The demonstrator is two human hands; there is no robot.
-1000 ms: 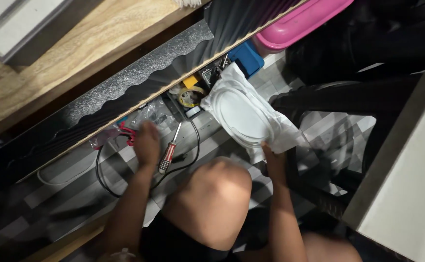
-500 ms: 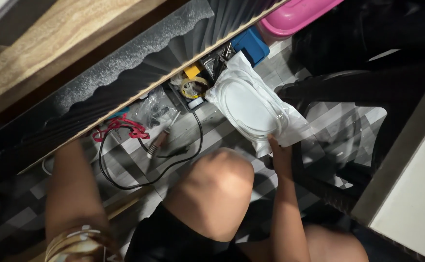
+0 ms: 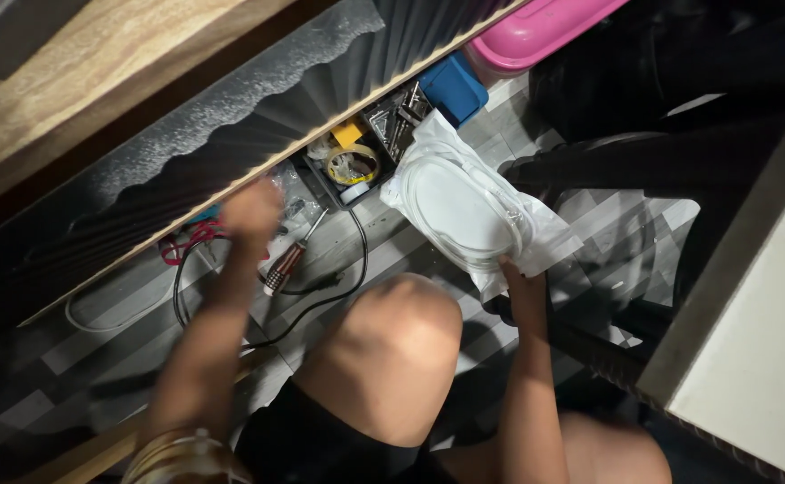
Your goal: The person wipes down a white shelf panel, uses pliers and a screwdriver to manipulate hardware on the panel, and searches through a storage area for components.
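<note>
My left hand (image 3: 249, 213) is blurred and reaches to the floor by the edge of the low wooden shelf (image 3: 186, 202), right above a screwdriver (image 3: 286, 262) with a dark red handle and beside small clear bags (image 3: 289, 202). Its grip cannot be made out. My right hand (image 3: 516, 276) pinches the lower corner of a white plastic bag (image 3: 464, 211) that holds a round white thing and keeps it up off the tiled floor. My bare knee (image 3: 392, 350) is between both arms.
A black cable (image 3: 349, 280) loops on the tiles near red wires (image 3: 184, 244) and a white cord (image 3: 96, 321). A black tray (image 3: 356, 166) holds a tape roll and small parts. A blue box (image 3: 453, 87), a pink tub (image 3: 545, 36), a black chair (image 3: 607, 170) and a white panel (image 3: 760, 350) are around.
My left hand left the screwdriver, drew back to the left, then came forward again to the shelf edge above it. My right hand kept hold of the white bag.
</note>
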